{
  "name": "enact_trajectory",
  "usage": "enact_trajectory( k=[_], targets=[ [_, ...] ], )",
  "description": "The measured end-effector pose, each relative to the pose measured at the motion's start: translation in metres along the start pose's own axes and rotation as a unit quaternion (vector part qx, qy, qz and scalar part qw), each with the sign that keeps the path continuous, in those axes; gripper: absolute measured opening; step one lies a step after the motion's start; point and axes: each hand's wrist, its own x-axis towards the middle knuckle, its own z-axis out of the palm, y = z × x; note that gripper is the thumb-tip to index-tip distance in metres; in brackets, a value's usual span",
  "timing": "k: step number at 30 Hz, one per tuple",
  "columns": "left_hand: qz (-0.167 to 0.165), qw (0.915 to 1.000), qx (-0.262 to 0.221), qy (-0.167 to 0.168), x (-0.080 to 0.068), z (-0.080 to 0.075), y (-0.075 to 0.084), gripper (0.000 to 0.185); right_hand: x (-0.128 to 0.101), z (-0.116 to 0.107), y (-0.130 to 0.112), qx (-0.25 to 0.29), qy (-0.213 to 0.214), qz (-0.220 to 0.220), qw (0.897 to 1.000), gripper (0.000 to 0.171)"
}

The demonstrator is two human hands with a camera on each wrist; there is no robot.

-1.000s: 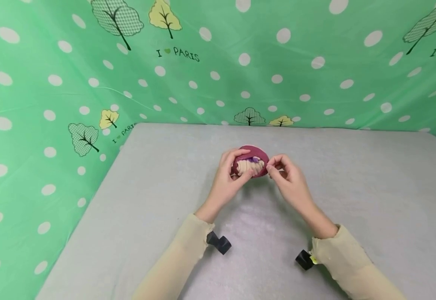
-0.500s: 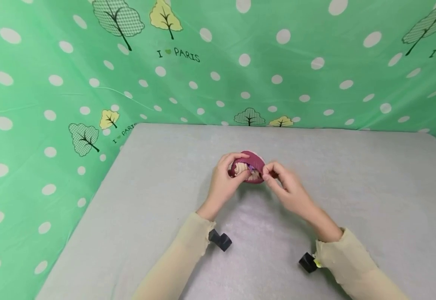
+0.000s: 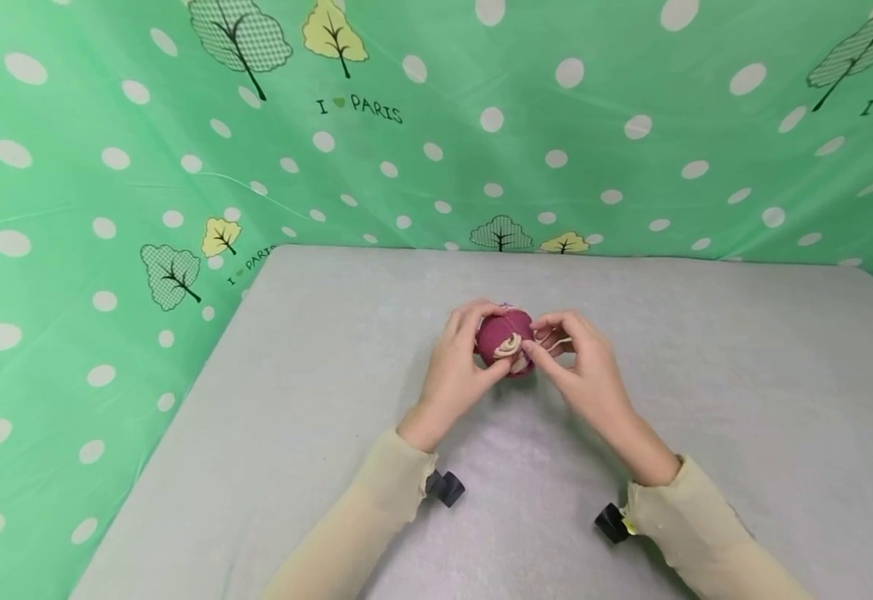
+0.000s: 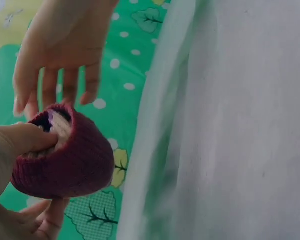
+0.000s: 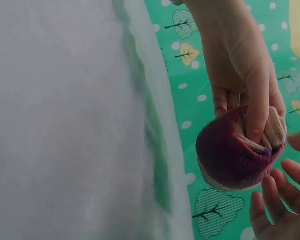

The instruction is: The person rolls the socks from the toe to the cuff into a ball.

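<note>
Left wall: a green cloth (image 3: 92, 167) with white dots, little trees and the words "I love Paris" hangs behind and beside the bench.
Bench: the grey bench (image 3: 316, 400) sits under both arms, and nothing but the hands' work is over it.
Left hand: the left hand (image 3: 461, 358) holds the sock ball (image 3: 504, 342) from the left side. Its fingers curl round the back, and its thumb is pushed into the opening, as the left wrist view shows.
Sock ball: it is a dark red sock rolled up into a round ball. It is held up just above the middle of the bench, between the two hands.
What is inside: a cream sock (image 3: 509, 346) with a bit of purple is tucked in the dark red one and peeks out of the opening.
Right hand: the right hand (image 3: 579, 362) is just to the right of the ball. Its fingers (image 3: 532, 348) touch the edge of the opening. They look loose and spread, not wrapped round the ball.
Sleeves: both arms wear pale yellow sleeves (image 3: 376, 500).
</note>
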Motion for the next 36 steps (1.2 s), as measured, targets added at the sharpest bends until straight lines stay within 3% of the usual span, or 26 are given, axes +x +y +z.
enact_trajectory(
  k=[3, 6, 11, 15, 20, 23, 25, 27, 29, 31, 34, 36],
  targets=[
    [0.010, 0.9999, -0.003, -0.004, -0.002, 0.000, 0.002, 0.061, 0.003, 0.000, -0.002, -0.020, 0.009, -0.006, 1.000, 0.015],
    [0.004, 0.9992, -0.040, -0.005, -0.002, 0.000, 0.002, 0.064, 0.003, -0.002, -0.001, -0.020, 0.020, 0.006, 1.000, 0.008],
    [0.001, 0.9914, -0.131, 0.002, -0.001, -0.001, -0.001, 0.059, 0.000, -0.001, 0.004, 0.058, 0.031, 0.006, 0.998, 0.007],
    [-0.027, 0.9819, -0.186, 0.024, 0.003, 0.000, -0.005, 0.050, -0.003, 0.002, 0.007, 0.132, 0.023, -0.056, 0.989, 0.008],
    [-0.044, 0.9821, -0.175, 0.054, 0.007, 0.001, -0.011, 0.046, -0.009, 0.003, 0.007, 0.177, -0.015, -0.124, 0.976, 0.013],
    [-0.050, 0.9832, -0.170, 0.042, 0.008, 0.002, -0.013, 0.048, -0.012, 0.004, 0.006, 0.176, -0.027, -0.108, 0.978, 0.009],
    [-0.062, 0.9778, -0.200, 0.002, 0.007, 0.000, -0.012, 0.052, -0.013, 0.003, 0.005, 0.179, -0.024, -0.065, 0.981, 0.006],
    [-0.077, 0.9649, -0.244, -0.059, 0.007, -0.002, -0.011, 0.058, -0.011, 0.002, 0.005, 0.199, -0.004, -0.008, 0.980, 0.007],
    [-0.098, 0.9421, -0.301, -0.111, 0.006, -0.005, -0.010, 0.061, -0.009, -0.001, 0.006, 0.246, 0.013, 0.046, 0.968, 0.008],
    [-0.117, 0.9117, -0.367, -0.144, 0.005, -0.007, -0.011, 0.060, -0.006, -0.004, 0.006, 0.309, 0.020, 0.077, 0.948, 0.007],
    [-0.126, 0.8695, -0.450, -0.160, 0.005, -0.009, -0.013, 0.057, -0.005, -0.009, 0.007, 0.409, 0.002, 0.092, 0.908, 0.010],
    [-0.127, 0.8421, -0.495, -0.173, 0.004, -0.009, -0.012, 0.054, -0.005, -0.011, 0.007, 0.450, -0.016, 0.096, 0.888, 0.011]
  ],
)
